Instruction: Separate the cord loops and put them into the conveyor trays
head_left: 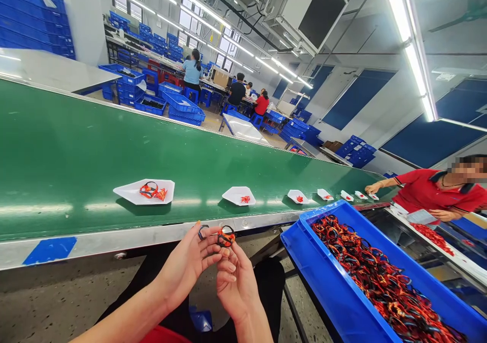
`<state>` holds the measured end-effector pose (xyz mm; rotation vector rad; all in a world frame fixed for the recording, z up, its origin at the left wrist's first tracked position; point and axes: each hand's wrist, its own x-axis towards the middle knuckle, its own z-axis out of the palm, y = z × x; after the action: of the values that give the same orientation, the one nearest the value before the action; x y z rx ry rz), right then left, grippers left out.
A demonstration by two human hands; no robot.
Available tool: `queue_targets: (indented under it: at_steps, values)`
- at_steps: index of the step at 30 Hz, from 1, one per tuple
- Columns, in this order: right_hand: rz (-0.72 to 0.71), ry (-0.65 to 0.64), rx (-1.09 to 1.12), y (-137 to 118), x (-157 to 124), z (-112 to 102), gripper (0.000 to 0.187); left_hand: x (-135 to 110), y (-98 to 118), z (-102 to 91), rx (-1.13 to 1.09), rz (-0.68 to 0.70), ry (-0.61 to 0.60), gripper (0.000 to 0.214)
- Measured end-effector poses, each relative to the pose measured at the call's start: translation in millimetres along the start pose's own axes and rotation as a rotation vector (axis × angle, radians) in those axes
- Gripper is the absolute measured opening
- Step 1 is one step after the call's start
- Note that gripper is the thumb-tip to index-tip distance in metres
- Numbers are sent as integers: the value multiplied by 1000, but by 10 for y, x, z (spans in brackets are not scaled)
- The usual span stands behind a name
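Observation:
My left hand and my right hand are raised together just below the belt's metal edge. A thin black loop sits between my left thumb and forefinger. My right fingertips pinch a red-orange braided band with a black ring, and my left fingers touch it too. To my right stands a blue plastic crate, heaped with tangled red and black bands. Neither hand touches the crate.
A green conveyor belt with a metal edge runs ahead, carrying several white paper trays that hold small red items. A co-worker in a red shirt reaches towards the belt at right. Blue crates and seated workers fill the background.

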<state>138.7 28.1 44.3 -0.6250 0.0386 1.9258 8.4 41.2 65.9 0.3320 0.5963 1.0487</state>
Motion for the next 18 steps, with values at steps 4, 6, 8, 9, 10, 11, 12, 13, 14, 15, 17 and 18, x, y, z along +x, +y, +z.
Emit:
queue_targets:
  at_steps: [4,6,8,9,10,11,12,13,14,15,17,18]
  values:
    - [-70,45,-119,-9,4,22,24,1,-10,-12,-5,-5,7,39]
    - [-199,66,-297,-60,46,66,22,6,-19,-25,6,0,20,41]
    - [-388,65,-545,-158,140,149,21,11,-22,-37,31,15,46,42]
    - [-494,64,-703,-222,207,204,22,12,-21,-42,50,21,61,43]
    - [-596,69,-866,-291,285,266,24,12,-17,-45,71,25,76,43]
    - [-682,80,-1015,-362,366,330,24,12,-11,-48,93,25,84,43]
    - [-751,94,-1136,-428,444,390,24,10,-5,-51,115,23,87,42]
    - [-806,107,-1223,-484,510,442,24,8,2,-55,139,21,87,42]
    - [-845,121,-1271,-527,553,481,23,5,8,-60,164,20,83,42]
    - [-869,133,-1294,-554,565,505,23,2,14,-69,190,21,77,42]
    - [-879,135,-1348,-565,476,511,29,1,22,-96,252,29,66,43]
    - [-871,120,-1394,-558,372,502,32,4,25,-114,288,36,64,43]
